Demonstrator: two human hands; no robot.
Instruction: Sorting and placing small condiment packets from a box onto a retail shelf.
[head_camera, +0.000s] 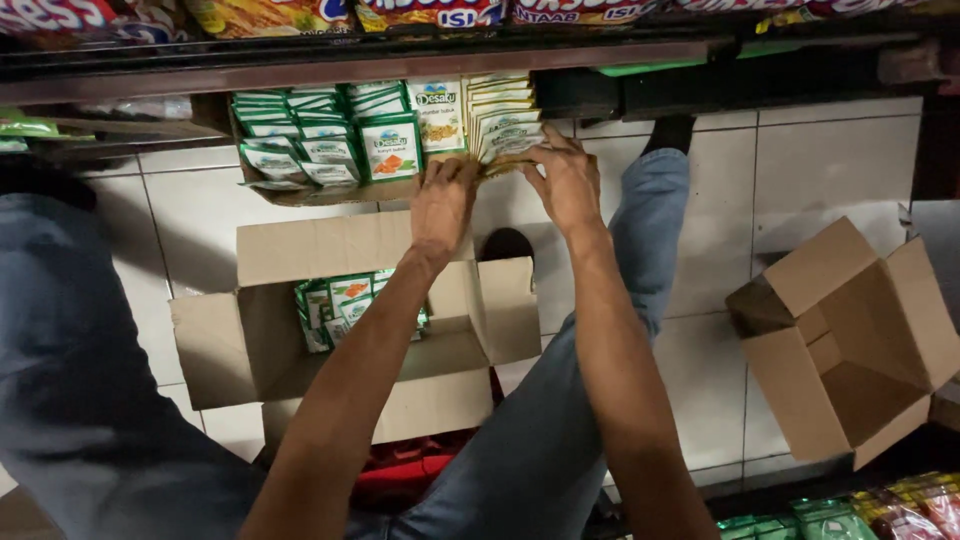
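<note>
Sachets (505, 125) stand packed on edge in the right-hand row of a shallow tray (330, 192) on the low shelf, and you have both hands at that row's front end. Your right hand (568, 180) lies over the lower right corner of the stack, fingers spread and curled onto the front packets; your left hand (443, 200) presses in from the other side, fingers bent against the tray's front lip and the stack's base. Both hands are closed loosely on the row rather than clenched, squeezing it between them, which looks like a way to keep the thin packets upright and tight so they do not fan out or slide forward. Each packet's long axis runs from the tray's front toward the back of the shelf, with printed faces tipped toward you; the row itself runs the same way, leaning slightly right at its near end. Beside it sit more rows of green and white packets (300, 145), equally on edge, filling the tray to the left. Below your forearms, an open carton (260, 340) on the tiled floor holds a small cluster of matching packets (340, 305) in its far corner. Well apart to the right, a second carton (850, 350) lies open and tilted.
</note>
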